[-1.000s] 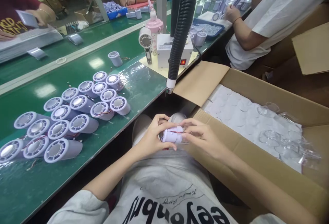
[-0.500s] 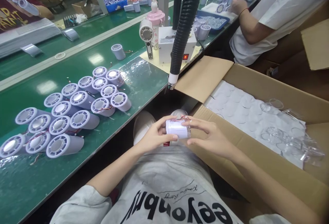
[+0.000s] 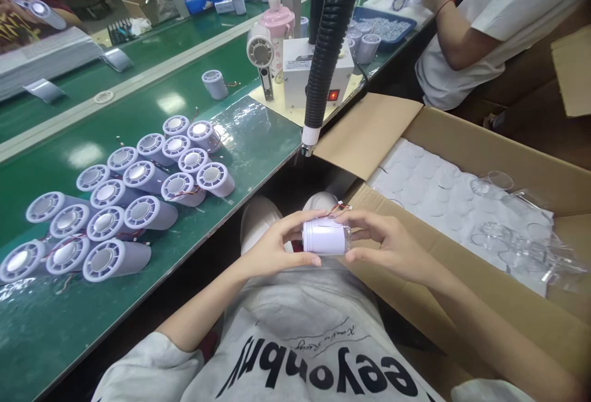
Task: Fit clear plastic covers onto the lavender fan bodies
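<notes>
Over my lap, a pale lavender cylindrical fan housing [image 3: 325,237] lies on its side between both hands. My left hand [image 3: 281,243] grips its left end, with thumb below and fingers over the top. At the other end, where a clear plastic rim shows, my right hand [image 3: 385,243] holds it between thumb and fingers. Thin red and black wires [image 3: 340,206] stick out above the cylinder. On the green bench to the left stand several similar lavender housings [image 3: 145,212] with round silvery centres, some trailing wires.
An open cardboard box [image 3: 364,211] at right holds white padding [image 3: 425,189] and clear plastic cups [image 3: 501,242]. A black corrugated hose [image 3: 318,82] hangs before a grey-white machine [image 3: 300,76]. Beyond are a handheld fan [image 3: 261,54], a blue tray [image 3: 388,25] and a co-worker's arm [image 3: 464,29].
The housing has shifted slightly right and turned a little in my hands. My right fingers have closed in on its clear end. The view has tilted slightly.
</notes>
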The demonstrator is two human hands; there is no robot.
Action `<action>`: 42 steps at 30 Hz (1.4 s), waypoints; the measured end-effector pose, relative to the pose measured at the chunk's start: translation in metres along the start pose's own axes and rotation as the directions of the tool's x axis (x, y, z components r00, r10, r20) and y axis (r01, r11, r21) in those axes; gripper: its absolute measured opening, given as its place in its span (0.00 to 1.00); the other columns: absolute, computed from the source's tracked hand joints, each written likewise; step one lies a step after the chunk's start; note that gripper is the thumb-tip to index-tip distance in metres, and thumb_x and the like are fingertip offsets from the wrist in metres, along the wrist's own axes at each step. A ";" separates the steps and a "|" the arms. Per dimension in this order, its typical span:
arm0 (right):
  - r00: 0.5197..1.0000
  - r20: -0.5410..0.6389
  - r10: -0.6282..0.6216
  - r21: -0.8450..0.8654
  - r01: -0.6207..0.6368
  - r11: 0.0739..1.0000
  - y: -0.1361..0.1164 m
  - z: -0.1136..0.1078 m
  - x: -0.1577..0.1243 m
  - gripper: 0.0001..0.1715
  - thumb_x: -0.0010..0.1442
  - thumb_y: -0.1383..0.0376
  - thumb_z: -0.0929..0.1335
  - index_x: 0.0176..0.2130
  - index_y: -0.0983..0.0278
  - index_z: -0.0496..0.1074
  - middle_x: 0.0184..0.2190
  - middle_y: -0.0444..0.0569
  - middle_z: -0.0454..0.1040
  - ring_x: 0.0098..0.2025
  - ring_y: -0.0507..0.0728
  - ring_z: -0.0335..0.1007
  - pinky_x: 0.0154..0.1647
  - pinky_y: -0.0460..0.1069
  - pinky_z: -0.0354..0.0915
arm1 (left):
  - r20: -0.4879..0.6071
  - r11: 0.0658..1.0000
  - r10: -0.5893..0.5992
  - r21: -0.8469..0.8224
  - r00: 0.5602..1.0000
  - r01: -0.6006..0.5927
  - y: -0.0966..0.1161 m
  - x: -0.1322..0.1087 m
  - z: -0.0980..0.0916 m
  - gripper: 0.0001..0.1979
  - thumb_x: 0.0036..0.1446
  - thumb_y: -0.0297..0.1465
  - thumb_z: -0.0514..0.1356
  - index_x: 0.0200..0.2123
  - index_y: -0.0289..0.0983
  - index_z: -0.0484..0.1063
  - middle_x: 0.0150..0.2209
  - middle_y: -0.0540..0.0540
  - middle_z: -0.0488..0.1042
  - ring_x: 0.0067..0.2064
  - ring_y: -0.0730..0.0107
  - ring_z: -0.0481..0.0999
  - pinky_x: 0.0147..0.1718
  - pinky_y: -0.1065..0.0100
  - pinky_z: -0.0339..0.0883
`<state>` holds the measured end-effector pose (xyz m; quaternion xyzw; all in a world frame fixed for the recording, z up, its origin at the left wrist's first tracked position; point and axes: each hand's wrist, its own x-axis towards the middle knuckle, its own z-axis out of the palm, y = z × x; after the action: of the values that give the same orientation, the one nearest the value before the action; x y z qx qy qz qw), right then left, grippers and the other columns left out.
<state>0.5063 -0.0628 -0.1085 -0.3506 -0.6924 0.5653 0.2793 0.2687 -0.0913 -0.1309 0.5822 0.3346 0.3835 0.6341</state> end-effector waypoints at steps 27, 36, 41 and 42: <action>0.927 0.140 0.348 0.415 -0.374 0.829 0.009 0.014 0.006 0.30 0.56 0.41 0.69 0.38 0.64 0.63 0.23 0.43 0.73 0.21 0.53 0.75 0.20 0.43 0.69 | 0.043 0.985 0.024 0.167 0.999 -0.031 0.005 -0.005 -0.001 0.38 0.46 0.30 0.70 0.61 0.46 0.63 0.63 0.41 0.64 0.64 0.52 0.62 0.60 0.54 0.61; 0.876 0.249 0.413 0.535 -0.480 0.695 0.014 0.023 0.006 0.30 0.61 0.42 0.63 0.36 0.67 0.68 0.19 0.48 0.74 0.15 0.50 0.69 0.11 0.39 0.62 | 0.065 0.981 0.079 0.171 0.995 -0.089 0.001 -0.006 -0.002 0.39 0.46 0.29 0.71 0.61 0.50 0.63 0.63 0.43 0.64 0.66 0.53 0.60 0.63 0.55 0.57; 0.786 0.365 0.499 0.549 -0.614 0.567 0.013 0.021 0.007 0.32 0.66 0.43 0.58 0.37 0.68 0.69 0.19 0.50 0.75 0.13 0.47 0.66 0.08 0.36 0.55 | 0.059 0.966 0.122 0.221 0.991 -0.132 -0.001 -0.008 0.001 0.38 0.47 0.29 0.70 0.60 0.52 0.63 0.63 0.44 0.62 0.65 0.52 0.59 0.61 0.54 0.60; 0.773 0.386 0.504 0.544 -0.632 0.552 0.014 0.021 0.007 0.33 0.67 0.42 0.57 0.36 0.68 0.69 0.18 0.49 0.74 0.13 0.47 0.65 0.08 0.36 0.54 | 0.048 0.966 0.109 0.231 0.993 -0.117 0.000 -0.008 0.002 0.36 0.48 0.29 0.70 0.60 0.51 0.64 0.63 0.43 0.63 0.64 0.52 0.60 0.59 0.54 0.62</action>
<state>0.4884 -0.0678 -0.1263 -0.3829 -0.3241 0.8570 0.1181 0.2663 -0.0995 -0.1305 0.6773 0.3325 0.3668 0.5443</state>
